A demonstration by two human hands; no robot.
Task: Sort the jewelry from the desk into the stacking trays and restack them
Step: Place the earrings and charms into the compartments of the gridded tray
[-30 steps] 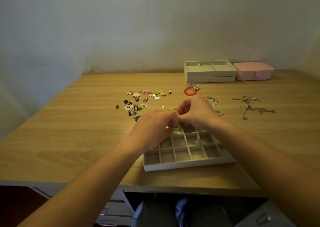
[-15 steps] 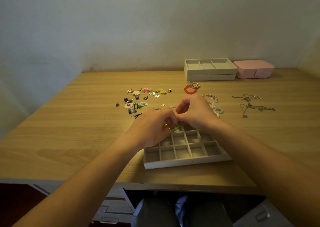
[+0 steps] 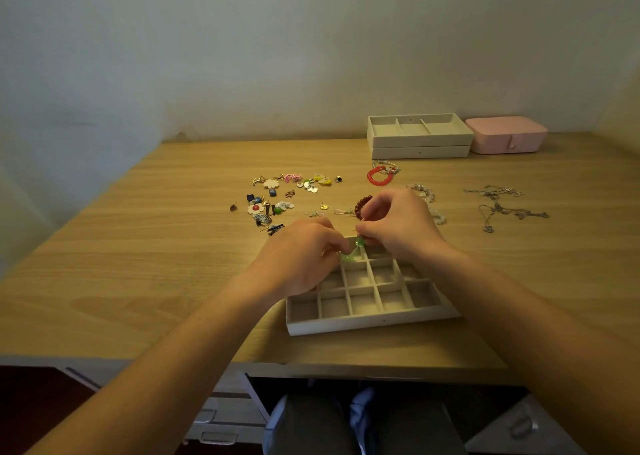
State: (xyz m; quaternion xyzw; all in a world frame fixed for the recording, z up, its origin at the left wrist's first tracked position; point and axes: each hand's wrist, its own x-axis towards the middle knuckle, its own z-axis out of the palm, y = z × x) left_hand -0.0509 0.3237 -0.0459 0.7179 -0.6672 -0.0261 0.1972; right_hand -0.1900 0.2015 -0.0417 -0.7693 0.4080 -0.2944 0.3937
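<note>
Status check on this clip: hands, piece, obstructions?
Left hand and right hand both pinching small green piece over far row of grid tray. Near compartments empty. Loose jewelry lies beyond, nothing obstructing.

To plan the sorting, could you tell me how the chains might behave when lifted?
The chains look thin and looped, so probably floppy and light. They lie crossed over each other, so may lift as one tangle.

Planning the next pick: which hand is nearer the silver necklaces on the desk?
Right. The right hand sits just left of the silver necklaces; the left hand is farther left, beyond the right one. Both hands pinch a green piece.
</note>
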